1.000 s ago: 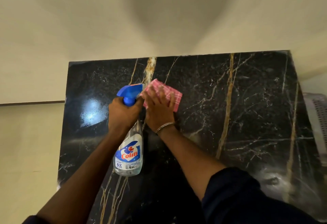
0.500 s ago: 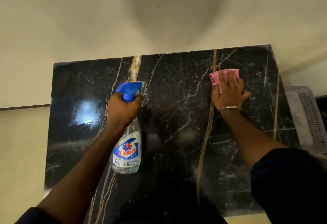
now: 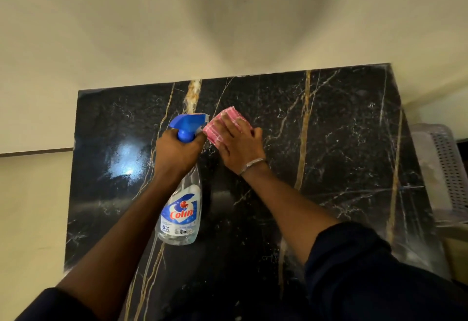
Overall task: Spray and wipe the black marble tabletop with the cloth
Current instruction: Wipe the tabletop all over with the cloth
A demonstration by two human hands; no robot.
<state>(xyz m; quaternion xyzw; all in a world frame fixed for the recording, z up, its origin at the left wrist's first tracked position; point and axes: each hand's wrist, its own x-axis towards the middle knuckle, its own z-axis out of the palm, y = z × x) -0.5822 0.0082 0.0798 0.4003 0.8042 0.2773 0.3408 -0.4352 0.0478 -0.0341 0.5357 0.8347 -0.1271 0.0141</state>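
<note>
The black marble tabletop [image 3: 342, 168], veined in gold and white, fills the middle of the view. My left hand [image 3: 177, 153] grips the neck of a clear spray bottle [image 3: 181, 214] with a blue trigger head and a Colin label, held above the left-centre of the slab. My right hand [image 3: 238, 145] presses flat on a folded pink checked cloth [image 3: 220, 128] lying on the marble, just right of the bottle's nozzle. My fingers cover most of the cloth.
Cream walls meet in a corner behind the tabletop. A pale perforated plastic basket [image 3: 440, 168] stands past the table's right edge. A bright light reflection [image 3: 124, 161] shines on the left part of the slab.
My right hand has slid the cloth from the far right of the tabletop back leftward, up beside the spray nozzle. The left hand and bottle have stayed about where they were.
</note>
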